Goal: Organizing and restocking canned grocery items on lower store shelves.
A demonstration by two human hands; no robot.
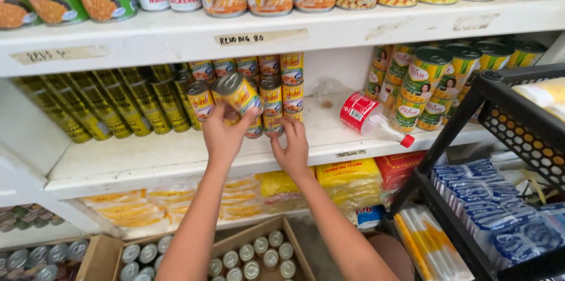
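White painted shelf (176, 157) in a shop, worn at the front lip, stocked with rows of tins. Left hand (223, 137) raised over the middle board, fingers wrapped round a small can (238, 92) with a yellow and red label and a plain silver lid, tilted so the lid faces up and left. Right hand (291, 145) just beside it, fingertips pinching the lowest tin of a stacked column of matching cans (282, 95), at the base near the board's front edge. Tall yellow tins (100, 104) packed close to the left; more green and yellow tins (429, 81) to the right. Open bare board between, with a red-capped bottle (371, 117) lying on its side there, well apart from both hands. Black wire rack (512, 122) crowding in from the right. Below, an open cardboard box (259, 251) of silver-topped cans, directly under the forearms.
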